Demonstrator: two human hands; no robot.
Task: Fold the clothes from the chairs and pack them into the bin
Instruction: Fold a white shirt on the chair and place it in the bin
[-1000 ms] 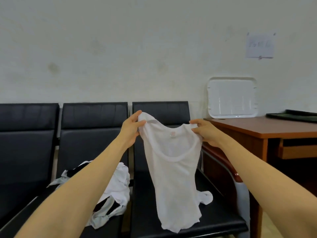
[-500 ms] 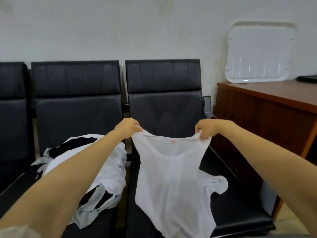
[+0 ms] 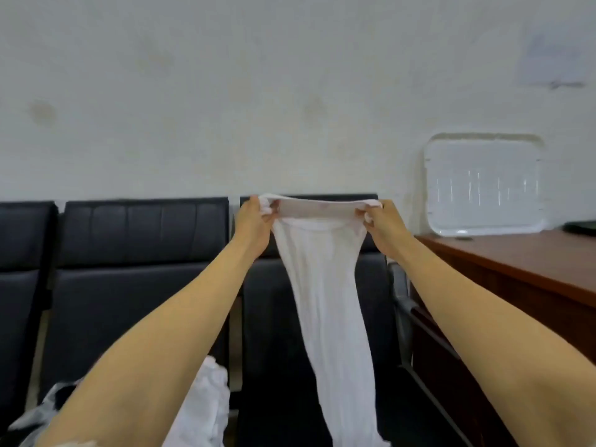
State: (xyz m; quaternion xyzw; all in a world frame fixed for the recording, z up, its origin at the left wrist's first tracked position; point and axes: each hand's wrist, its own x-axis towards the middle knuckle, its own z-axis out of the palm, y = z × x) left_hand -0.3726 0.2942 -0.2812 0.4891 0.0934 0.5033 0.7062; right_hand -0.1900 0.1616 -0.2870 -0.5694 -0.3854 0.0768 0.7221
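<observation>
Head view, looking along both forearms toward the right-hand chair (image 3: 371,285). Pinching the white top (image 3: 325,301) at its two shoulder corners: left hand (image 3: 254,221) curled round one corner, right hand (image 3: 382,225) round the other, fingers closed tight on cloth, neckline pulled taut and level between them. Held up in front of that chair's backrest, about level with its top edge. Hanging straight down from the grip, long axis vertical, body gathered narrow and running out of frame above the chair's seat; cannot tell whether the hem touches the seat. Both hands equally near, one at each end of the top edge, neither ahead of the other.

Judged step: shaking out and squaring the garment before folding. Next move probably calls for laying the hanging length flat on the chair's seat directly below, or carrying one corner across to the other. Turns on keeping the top edge level so the length drops true. Risk: thin, limp cloth bunching or twisting.

Left of that chair, on the neighbouring chair (image 3: 142,285), a pile of clothes (image 3: 209,398), white with some dark, not yet folded. Right of it, a wooden desk (image 3: 516,262), with a white tray (image 3: 483,188) stood on edge against the wall. No bin in sight, so nothing seen packed.
</observation>
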